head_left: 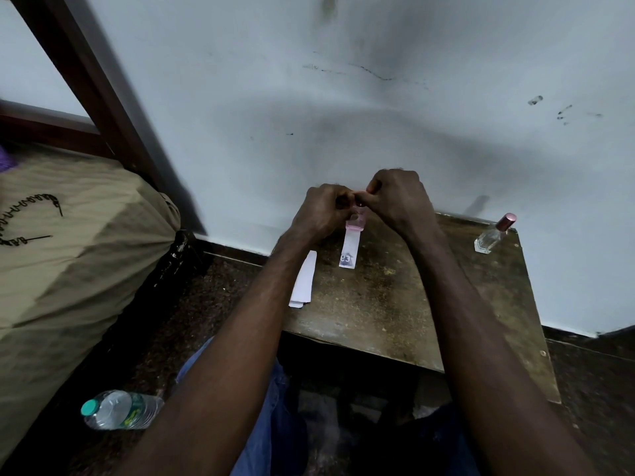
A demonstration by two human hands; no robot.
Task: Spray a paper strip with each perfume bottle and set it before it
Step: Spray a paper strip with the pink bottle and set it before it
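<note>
Dim, soft-shadowed wide-angle view with blurred, bowed edges.

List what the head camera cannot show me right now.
All in the head view:
- The pinkish item between the left hand and the right hand is mostly covered by fingers; which hand grips it is unclear.
- Paper strip: far end hidden at that item; print blurred.
- Strip stack: left forearm covers one edge; count unclear.
- Perfume bottle: too small to judge its fill.
</note>
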